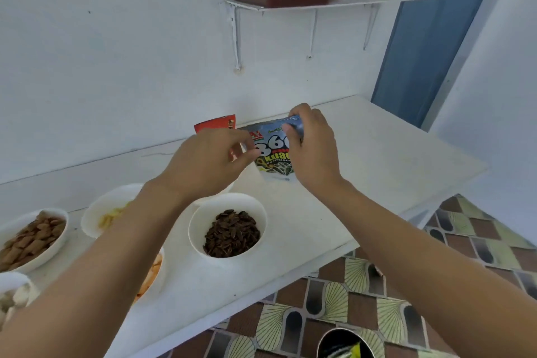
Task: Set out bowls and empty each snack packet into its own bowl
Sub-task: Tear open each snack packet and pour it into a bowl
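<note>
Seed bowl [198, 226] and neighbours sitting filled. Right hand [315, 151] fingers [292, 129] gripping seed packet [273, 161] top, left hand [207, 161] fingers pinching its edge; red packet [215, 124] probably waiting.

I see both my arms stretched forward: my right hand [313, 151] pinches the packet [274, 167] at its top, my left hand [207, 163] pinches its side.

Bright, flat, diffuse light; source unclear. White wall [116, 52] and table [377, 154] nearly wash out. Shadows are soft and faint beside the seed bowl [200, 229]. Wide-angle bend bows the table's near edge. Whole frame soft; far shelf [334, 4] smeared.
</note>
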Motion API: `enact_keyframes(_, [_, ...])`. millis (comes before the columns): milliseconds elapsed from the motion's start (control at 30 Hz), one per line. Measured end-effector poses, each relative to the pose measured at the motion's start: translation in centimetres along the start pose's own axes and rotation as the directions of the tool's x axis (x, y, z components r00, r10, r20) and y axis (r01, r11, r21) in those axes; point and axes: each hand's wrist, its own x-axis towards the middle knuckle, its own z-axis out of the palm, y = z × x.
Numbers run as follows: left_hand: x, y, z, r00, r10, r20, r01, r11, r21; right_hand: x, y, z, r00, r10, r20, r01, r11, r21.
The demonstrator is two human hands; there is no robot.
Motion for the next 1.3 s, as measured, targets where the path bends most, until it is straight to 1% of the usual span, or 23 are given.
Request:
enact_keyframes(200, [-0.7, 6.6, 3.8, 0.998, 0.053, -0.018, -0.053, 0.998, -0.02, -2.8, 4.6, -5.7, 0.999, 0.0, -0.044, -0.002, 0.999, -0.051])
enact_keyframes(300, [-1.9, 10.5, 7.0, 0.999, 0.047, 0.005, -0.047, 0.998, -0.048, -4.9, 7.7, -9.3, 1.0, -0.003, -0.022, 0.002, 0.999, -0.034])
enact_keyframes(433, [-3.9, 15.8, 11.8, 0.997, -0.037, 0.071, 0.043, 0.995, -0.087, -7.8, 12.5, -13.4, 0.997, 0.017, 0.073, -0.013, 0.999, -0.048])
enact_keyframes(533, [-5.5, 18.9, 15.2, 0.991, -0.089, 0.096, 0.099, 0.99, -0.103, -10.6, 15.8, -15.4, 0.988, 0.035, 0.149, -0.033, 0.999, -0.02])
enact_keyframes(667, [-7.9, 21.7, 19.0, 0.977, -0.138, 0.162, 0.156, 0.982, -0.107, -15.0, 19.1, -16.8, 0.964, 0.092, 0.251, -0.1, 0.995, 0.019])
enact_keyframes(800, [-10.6, 22.6, 23.0, 0.966, -0.179, 0.189, 0.199, 0.976, -0.091, -19.3, 22.0, -16.3, 0.921, 0.13, 0.367, -0.164, 0.984, 0.064])
enact_keyframes(867, [-12.0, 22.3, 25.3, 0.959, -0.193, 0.207, 0.216, 0.972, -0.095, -21.8, 23.8, -15.5, 0.887, 0.152, 0.436, -0.218, 0.97, 0.107])
enact_keyframes(967, [-14.0, 21.1, 29.6, 0.949, -0.205, 0.24, 0.233, 0.968, -0.093, -26.0, 27.2, -13.7, 0.848, 0.187, 0.496, -0.28, 0.952, 0.121])
enact_keyframes(1100, [-17.2, 19.3, 37.5, 0.935, -0.223, 0.276, 0.257, 0.962, -0.092, -32.3, 32.2, -10.3, 0.793, 0.244, 0.558, -0.375, 0.918, 0.132])
enact_keyframes(1200, [-20.4, 17.9, 44.3, 0.911, -0.247, 0.331, 0.29, 0.953, -0.087, -37.5, 36.2, -7.2, 0.761, 0.266, 0.592, -0.41, 0.904, 0.12])
enact_keyframes(1300, [-23.2, 15.6, 51.4, 0.89, -0.242, 0.387, 0.304, 0.947, -0.108, -42.7, 40.5, -3.6, 0.739, 0.296, 0.605, -0.436, 0.895, 0.095])
